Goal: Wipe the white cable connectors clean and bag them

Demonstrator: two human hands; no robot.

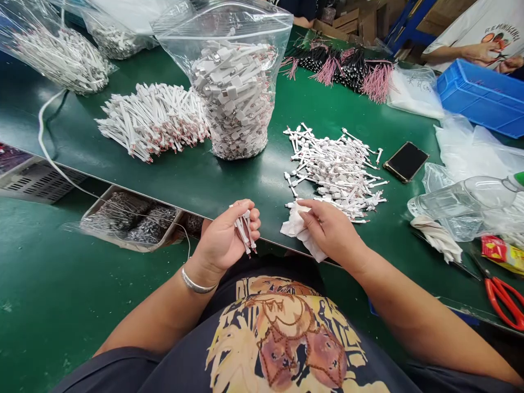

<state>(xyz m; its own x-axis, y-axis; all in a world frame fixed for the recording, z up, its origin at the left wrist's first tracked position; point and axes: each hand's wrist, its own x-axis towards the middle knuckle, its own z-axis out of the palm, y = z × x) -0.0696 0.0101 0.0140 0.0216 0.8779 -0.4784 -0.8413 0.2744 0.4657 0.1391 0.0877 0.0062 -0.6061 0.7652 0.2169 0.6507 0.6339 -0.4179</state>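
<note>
Several short white cables (244, 232) with connector ends and reddish wire tips are gathered in my left hand (227, 232), whose fingers wrap round them just off the table's front edge. My right hand (333, 229) is closed, thumb and forefinger together, on a crumpled white cloth (292, 226) that drapes over the edge. Its other fingers are hidden beneath the palm. Right behind this hand spreads a loose pile of short white cables (333, 166).
A clear zip bag (241, 98) full of white cables stands beside another cable heap (155, 120). To the right lie a phone (406, 161), a plastic bottle (462, 199) and red-handled pliers (505, 300). A blue crate (481, 98) sits near another person's hands (487, 54).
</note>
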